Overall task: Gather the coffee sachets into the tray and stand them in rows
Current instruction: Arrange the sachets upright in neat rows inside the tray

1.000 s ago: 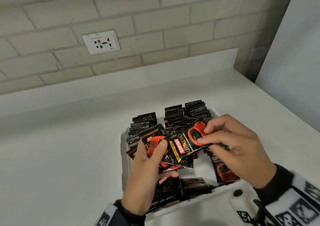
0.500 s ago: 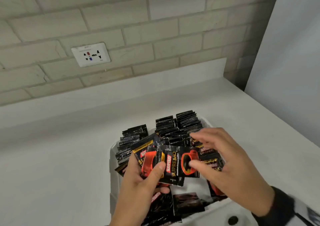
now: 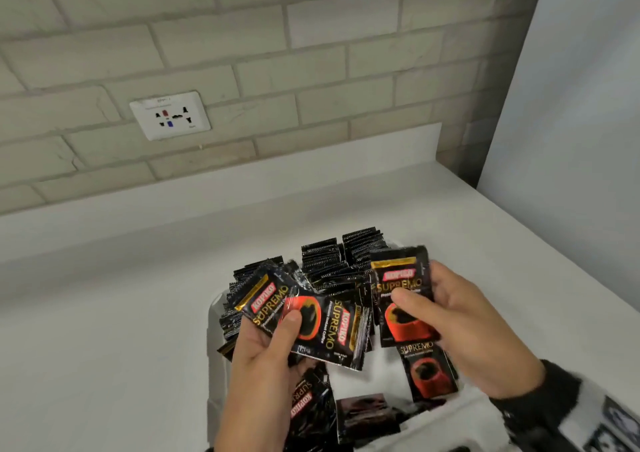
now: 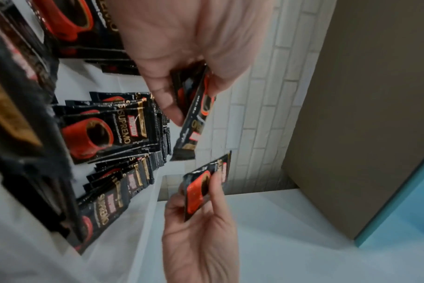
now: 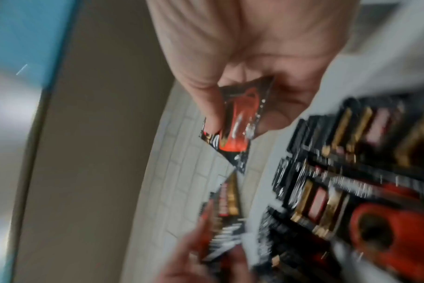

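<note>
1. Far left: plain white counter (image 3: 104,313), wall socket (image 3: 169,115) above it. No stray sachets that we can see out there.
2. Left hand (image 3: 263,354) is over the tray's (image 3: 215,316) left side, thumb clamping a fanned bunch of sachets (image 3: 311,316) vs. curled fingers. Risk, we reckon: the fan is loose and one faces another way, so the outer one could slide out if the thumb eases.
3. Middle: standing rows (image 3: 332,257) fill the tray's far half; loose sachets (image 3: 363,413) lie flat on the near floor. Pushing new ones in hard could knock the rows over, domino-style.
4. Right hand (image 3: 460,327) pinches a single sachet (image 3: 401,296) upright, thumb on the front, fingers behind. It's just beside the rows; a snagged edge could tip them.
5. Views: head cam gives the whole layout. Left wrist cam shows the rows face-on, leaning, with printed fronts (image 4: 104,134) visible, which the head cam can't. Right wrist cam is v. blurred; only the pinch (image 5: 240,122) reads.
</note>
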